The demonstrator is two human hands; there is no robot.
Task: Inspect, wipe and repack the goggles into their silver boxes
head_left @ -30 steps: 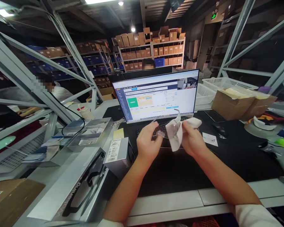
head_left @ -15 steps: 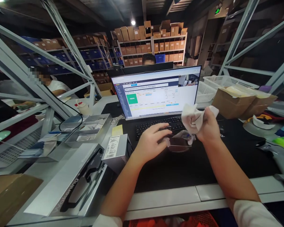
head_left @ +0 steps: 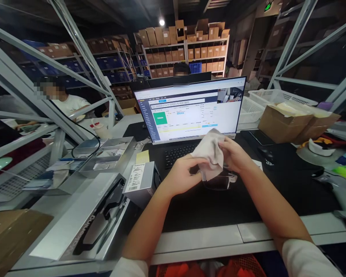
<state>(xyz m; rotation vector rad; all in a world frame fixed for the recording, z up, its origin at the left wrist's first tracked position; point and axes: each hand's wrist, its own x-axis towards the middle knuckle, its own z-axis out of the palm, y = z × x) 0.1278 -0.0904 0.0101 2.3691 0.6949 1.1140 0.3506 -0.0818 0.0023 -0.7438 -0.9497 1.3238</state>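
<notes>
A pale grey cloth [head_left: 209,152] with a serrated edge is stretched between my two hands over the black desk mat [head_left: 190,211]. My left hand [head_left: 181,174] pinches its lower left edge between thumb and fingers. On its upper right side, the fingers of my right hand [head_left: 233,154] are closed on it. Just below the cloth is a pair of clear-lensed glasses [head_left: 217,182], partly covered by the cloth; whether they rest on the mat I cannot tell. Behind my hands are the black keyboard [head_left: 178,155] and the lit monitor [head_left: 187,115].
To the left lie a small grey box [head_left: 141,181], a long box with a glasses picture [head_left: 83,223] and grey trays [head_left: 106,161]. On the right are open cartons [head_left: 285,125], white baskets [head_left: 282,98] and a scanner [head_left: 331,184]. A co-worker [head_left: 69,102] sits at far left.
My right hand has brought the cloth left and down to my left hand, which has closed on its edge. The cloth is now spread out. A white slip shows beside my right forearm.
</notes>
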